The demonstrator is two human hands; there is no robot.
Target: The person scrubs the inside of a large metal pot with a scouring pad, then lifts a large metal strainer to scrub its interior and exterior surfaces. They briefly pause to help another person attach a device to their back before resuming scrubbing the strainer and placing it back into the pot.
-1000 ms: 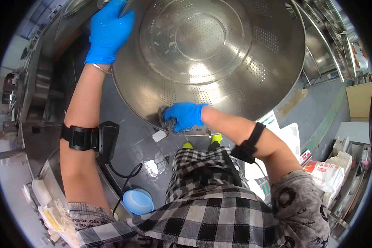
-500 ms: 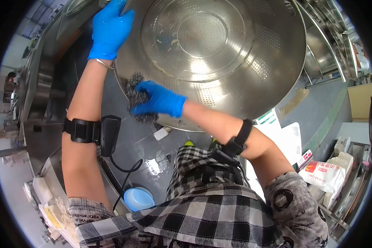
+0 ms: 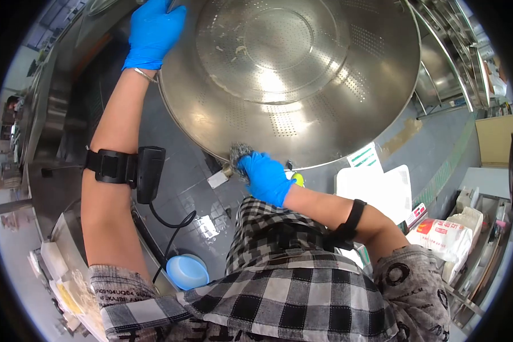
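Observation:
A wide, shallow metal colander (image 3: 325,128) with rings of small holes fills the top of the head view, its inside facing me. My left hand (image 3: 155,34), in a blue glove, is closed on the colander's left rim; part of the grip is cut off by the frame's top edge. At the near rim, my right hand (image 3: 268,178), also blue-gloved, grips a grey steel wool scourer (image 3: 239,155). The scourer touches the rim there, and the fingers curl over it.
A pale blue bowl (image 3: 187,272) sits low on the left, close to a black cable. White trays (image 3: 376,191) lie right of my body. Further right is a white printed bag (image 3: 439,239) beside metal shelving. Wet grey tiles (image 3: 211,225) cover the floor.
My right hand has carried the steel wool scourer right and a little down, from the colander's left edge to its near rim. My left hand stays at the left rim.

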